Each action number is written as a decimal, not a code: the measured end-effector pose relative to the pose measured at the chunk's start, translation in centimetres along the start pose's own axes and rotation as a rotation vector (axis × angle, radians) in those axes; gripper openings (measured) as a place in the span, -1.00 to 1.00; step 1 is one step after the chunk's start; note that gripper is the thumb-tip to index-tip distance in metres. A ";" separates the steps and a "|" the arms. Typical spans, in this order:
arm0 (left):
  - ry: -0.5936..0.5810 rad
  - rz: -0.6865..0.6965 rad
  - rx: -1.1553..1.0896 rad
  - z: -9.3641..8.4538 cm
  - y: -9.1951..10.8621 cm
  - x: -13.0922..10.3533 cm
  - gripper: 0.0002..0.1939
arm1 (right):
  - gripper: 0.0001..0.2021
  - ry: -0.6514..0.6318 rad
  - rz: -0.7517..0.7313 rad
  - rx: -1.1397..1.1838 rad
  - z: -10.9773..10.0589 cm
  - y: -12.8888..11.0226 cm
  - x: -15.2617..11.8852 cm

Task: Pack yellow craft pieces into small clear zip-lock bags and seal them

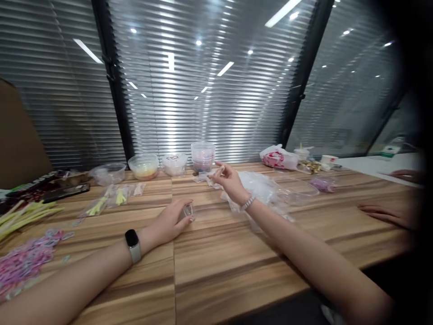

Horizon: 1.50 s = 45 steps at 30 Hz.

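My left hand [174, 220] rests low over the wooden table, its thumb and fingers curved around a small clear item [188, 210] that looks like plastic. Farther forward, my right hand [229, 180] is raised with thumb and index finger close together; a small pale thing seems to be between them, too small to name. Crumpled clear plastic bags [259, 187] lie beneath and to the right of it. Just behind that hand stands a stack of clear tubs [203, 155]. A smartwatch is on my left wrist, a bracelet on my right.
Tubs [144, 166] line the window side. Small bags [120, 197], yellow-green strips [23, 216] and pink-purple loops [30, 257] lie left. A red-and-white bag [279, 158], cups and a purple packet [323, 184] stand back right. Another person's hands [385, 214] rest at the right.
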<state>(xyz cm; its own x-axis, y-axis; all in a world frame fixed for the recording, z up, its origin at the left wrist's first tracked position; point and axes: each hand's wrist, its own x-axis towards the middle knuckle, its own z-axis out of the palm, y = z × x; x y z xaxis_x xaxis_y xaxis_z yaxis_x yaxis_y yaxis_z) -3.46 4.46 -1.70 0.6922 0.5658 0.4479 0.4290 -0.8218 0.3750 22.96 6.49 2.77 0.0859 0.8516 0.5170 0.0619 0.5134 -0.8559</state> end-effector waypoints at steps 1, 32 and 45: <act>0.005 0.002 -0.010 0.0 0.2 0.0 -0.51 | -0.38 -0.007 0.015 -0.007 1.2 0.2 -1.0; -0.005 -0.008 -0.013 -0.6 0.9 0.2 -0.54 | -0.94 -0.243 -0.528 -0.610 3.6 -2.1 -8.6; -0.009 0.048 0.053 -0.5 1.3 0.2 -0.48 | -0.70 -0.354 -0.816 -0.499 3.7 -2.1 -8.6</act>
<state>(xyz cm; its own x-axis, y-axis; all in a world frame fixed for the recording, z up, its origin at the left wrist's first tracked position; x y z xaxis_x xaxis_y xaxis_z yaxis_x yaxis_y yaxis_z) -3.10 3.56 -0.75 0.7178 0.5252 0.4570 0.4254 -0.8505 0.3094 18.46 -1.49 0.09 -0.4619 0.2856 0.8397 0.3843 0.9177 -0.1008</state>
